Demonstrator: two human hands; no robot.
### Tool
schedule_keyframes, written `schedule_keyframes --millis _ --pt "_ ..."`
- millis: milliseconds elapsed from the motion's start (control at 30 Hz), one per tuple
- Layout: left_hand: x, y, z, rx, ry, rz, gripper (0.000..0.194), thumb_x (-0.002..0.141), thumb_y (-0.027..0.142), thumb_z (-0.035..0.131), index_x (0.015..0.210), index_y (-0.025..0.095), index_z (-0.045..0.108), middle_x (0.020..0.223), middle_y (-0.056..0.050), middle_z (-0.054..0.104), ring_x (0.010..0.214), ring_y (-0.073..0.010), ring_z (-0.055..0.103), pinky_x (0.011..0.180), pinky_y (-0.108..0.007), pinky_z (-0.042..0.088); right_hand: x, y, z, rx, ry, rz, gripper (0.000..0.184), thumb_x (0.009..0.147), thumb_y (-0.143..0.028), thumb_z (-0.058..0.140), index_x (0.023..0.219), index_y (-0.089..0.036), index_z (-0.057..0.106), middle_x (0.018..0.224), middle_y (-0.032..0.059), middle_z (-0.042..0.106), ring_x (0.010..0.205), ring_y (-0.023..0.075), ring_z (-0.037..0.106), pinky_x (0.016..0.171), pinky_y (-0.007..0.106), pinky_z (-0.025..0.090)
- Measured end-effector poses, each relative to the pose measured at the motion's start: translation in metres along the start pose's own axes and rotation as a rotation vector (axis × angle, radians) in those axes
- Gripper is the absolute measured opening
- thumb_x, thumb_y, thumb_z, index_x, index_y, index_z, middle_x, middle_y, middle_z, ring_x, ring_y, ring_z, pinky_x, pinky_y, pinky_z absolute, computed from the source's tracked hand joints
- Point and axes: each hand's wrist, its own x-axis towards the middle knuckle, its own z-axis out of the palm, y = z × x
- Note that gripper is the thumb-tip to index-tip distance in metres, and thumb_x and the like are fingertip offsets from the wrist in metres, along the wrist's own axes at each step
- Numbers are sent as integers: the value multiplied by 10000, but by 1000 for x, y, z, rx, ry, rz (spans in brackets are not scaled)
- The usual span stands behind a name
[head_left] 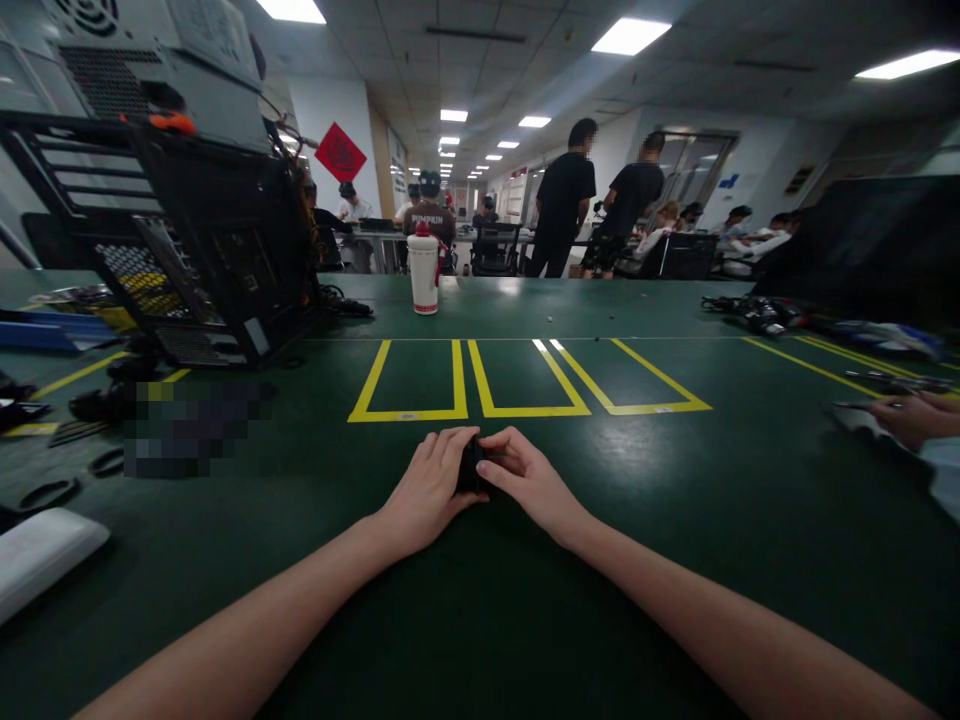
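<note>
One small black object [469, 468] is held just above or on the green desk [480, 620], I cannot tell which, near the three yellow tape outlines [535, 411]. The left hand [429, 480] holds it, curved around its left side. The right hand [531, 478] touches its right side with thumb and fingers narrow; whether it also grips, I cannot tell. Farther back, a white cup [424, 275] stands upright.

Object [470, 466] between hands [426, 486], before taped outlines [536, 411]; cup [424, 275] behind, computer case [236, 255] left.
</note>
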Motion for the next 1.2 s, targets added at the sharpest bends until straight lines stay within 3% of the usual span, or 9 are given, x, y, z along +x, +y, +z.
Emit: schedule_keyframes --millis 167,300,467,633,800,967,1200 --pt "0 1 -1 1 1 7 602 724 267 570 1216 223 226 1193 -63 376 1046 -225 404 869 -403 378 -1 0 -1 -28 -14 27 276 747 -262 515 1017 -222 468 1057 27 506 1020 163 482 901 372 382" --pt "0 1 -1 2 12 8 585 727 275 564 1206 229 233 1185 -64 383 1042 -234 410 855 -418 381 -4 -1 -1 33 -80 -12 272 719 -218 554 973 -227 460 1033 14 504 995 160 499 856 347 424" --pt "0 1 1 12 16 5 600 719 284 571 1209 240 227 1189 -65 383 1049 -245 410 851 -431 378 -3 -1 1 32 -22 -10 190 740 -258 524 918 -221 469 970 13 508 936 162 524 769 323 470" --pt "1 0 3 19 38 16 613 713 271 578 1212 226 224 1179 -74 388 1040 -245 413 857 -433 373 0 1 0 -43 8 -5 268 748 -255 511 1009 -223 461 1032 26 502 980 162 499 853 354 421" --pt "0 1 0 20 18 -2 589 721 275 570 1204 222 238 1178 -70 389 1033 -234 418 850 -411 389 -2 1 -2 19 -72 -8 302 717 -223 552 1001 -221 449 1023 17 505 980 156 504 850 340 427" --pt "0 2 -1 7 20 1 605 714 282 579 1205 236 229 1183 -65 386 1038 -237 420 848 -424 386 -2 -1 1 34 -28 -19 199 738 -250 526 924 -212 467 964 11 514 935 152 525 779 312 462" --pt "1 3 -2 4 11 -10 602 715 277 579 1205 235 231 1183 -66 389 1033 -236 420 848 -421 386 -2 -2 -1 -33 -20 16 279 751 -231 506 1025 -219 456 1050 23 501 1014 161 484 892 363 398"
